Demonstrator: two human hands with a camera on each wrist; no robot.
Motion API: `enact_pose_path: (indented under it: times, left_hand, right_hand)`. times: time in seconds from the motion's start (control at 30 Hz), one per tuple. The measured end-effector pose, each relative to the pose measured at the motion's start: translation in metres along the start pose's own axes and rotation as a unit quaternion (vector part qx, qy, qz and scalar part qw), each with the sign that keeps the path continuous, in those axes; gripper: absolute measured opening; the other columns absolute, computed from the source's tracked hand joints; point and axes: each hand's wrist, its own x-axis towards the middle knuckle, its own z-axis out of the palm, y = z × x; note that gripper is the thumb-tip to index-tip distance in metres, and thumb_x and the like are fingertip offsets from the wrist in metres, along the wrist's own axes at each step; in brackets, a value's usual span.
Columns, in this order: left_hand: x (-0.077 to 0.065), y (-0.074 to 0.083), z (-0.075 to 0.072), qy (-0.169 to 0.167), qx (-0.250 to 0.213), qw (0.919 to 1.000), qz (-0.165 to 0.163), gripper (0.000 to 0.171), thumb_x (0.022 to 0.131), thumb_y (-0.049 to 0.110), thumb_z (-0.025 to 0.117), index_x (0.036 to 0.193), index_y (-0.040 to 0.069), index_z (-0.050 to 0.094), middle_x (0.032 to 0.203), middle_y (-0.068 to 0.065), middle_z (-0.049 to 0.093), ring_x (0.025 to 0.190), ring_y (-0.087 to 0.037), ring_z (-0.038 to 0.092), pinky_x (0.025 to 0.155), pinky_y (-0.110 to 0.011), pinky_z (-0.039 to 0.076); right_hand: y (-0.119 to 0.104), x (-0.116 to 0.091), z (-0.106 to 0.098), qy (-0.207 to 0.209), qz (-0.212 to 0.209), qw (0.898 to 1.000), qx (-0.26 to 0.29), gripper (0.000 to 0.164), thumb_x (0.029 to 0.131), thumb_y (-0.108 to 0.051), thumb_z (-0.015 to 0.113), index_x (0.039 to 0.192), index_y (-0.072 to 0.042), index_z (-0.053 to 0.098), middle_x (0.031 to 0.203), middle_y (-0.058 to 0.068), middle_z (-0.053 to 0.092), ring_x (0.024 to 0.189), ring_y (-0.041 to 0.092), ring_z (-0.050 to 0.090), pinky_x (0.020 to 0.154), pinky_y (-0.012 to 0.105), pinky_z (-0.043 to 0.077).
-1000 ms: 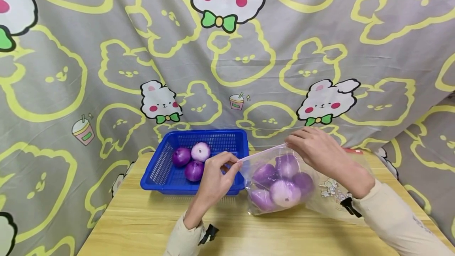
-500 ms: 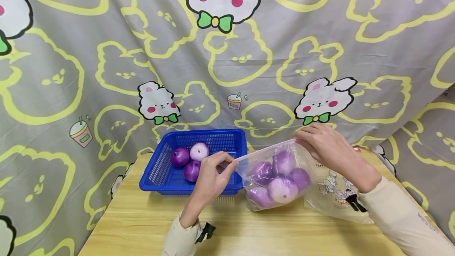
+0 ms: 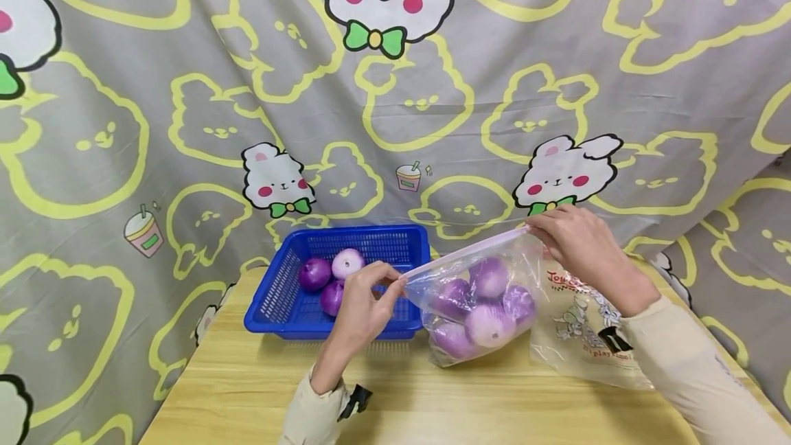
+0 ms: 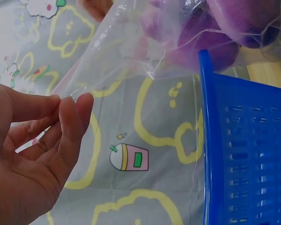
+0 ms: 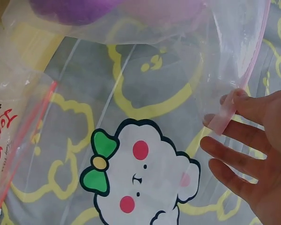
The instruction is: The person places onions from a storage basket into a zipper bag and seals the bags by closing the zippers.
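Observation:
A clear zip bag (image 3: 426, 307) with a pale pink zip strip holds several purple onions (image 3: 490, 325). My left hand (image 3: 364, 304) pinches the strip's left end between thumb and fingers, just over the basket's right side. At the strip's right end, held higher, my right hand (image 3: 583, 249) pinches the corner; in the right wrist view thumb and index finger grip the pink strip (image 5: 224, 115) while the other fingers spread loosely. The strip slants up to the right in a taut line. In the left wrist view the left fingertips (image 4: 67, 105) meet at the bag's edge.
A blue plastic basket (image 3: 281, 327) with three onions (image 3: 315, 273) stands on the wooden table (image 3: 247, 390), left of the bag. A second clear bag with red lettering and printed figures (image 3: 577, 328) lies flat at the right. A patterned grey curtain (image 3: 346, 115) hangs behind.
My right hand has moved right and up along the zip strip to its far end. The left hand has shifted slightly left. More of the printed bag now shows.

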Motion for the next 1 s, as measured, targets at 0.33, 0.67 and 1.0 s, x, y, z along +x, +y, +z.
enact_pose_path:
  times: [0.33,0.67,1.0]
  left_hand:
    - [0.001,-0.003,-0.002,-0.007,0.016,0.9998,-0.002,0.015,0.091,0.0,0.068,0.079,0.007,0.068,0.073,-0.003,0.066,0.065,-0.01,0.059,0.046,-0.025,0.051]
    - [0.001,0.001,0.003,-0.023,-0.05,0.9944,-0.09,0.015,0.097,0.006,0.061,0.082,0.007,0.061,0.071,-0.008,0.068,0.047,-0.018,0.064,0.041,-0.03,0.051]
    - [-0.002,0.003,0.019,-0.08,-0.162,0.9688,-0.169,0.02,0.106,0.015,0.047,0.094,-0.001,0.051,0.089,-0.019,0.067,0.057,-0.026,0.071,0.043,-0.041,0.055]
  right_hand:
    - [0.012,-0.006,0.005,0.016,0.038,0.999,0.012,0.004,0.093,-0.014,0.069,0.095,-0.011,0.072,0.077,0.004,0.069,0.069,0.026,0.06,0.062,0.047,0.049]
    - [0.005,-0.028,0.016,-0.085,0.119,0.988,0.043,0.038,0.098,-0.01,0.058,0.134,-0.002,0.049,0.06,0.002,0.05,0.047,0.015,0.042,0.042,0.031,0.036]
    - [0.008,-0.104,0.062,-0.379,0.227,0.894,0.078,0.041,0.099,-0.045,0.055,0.075,-0.011,0.056,0.067,0.004,0.053,0.057,0.021,0.053,0.055,0.042,0.047]
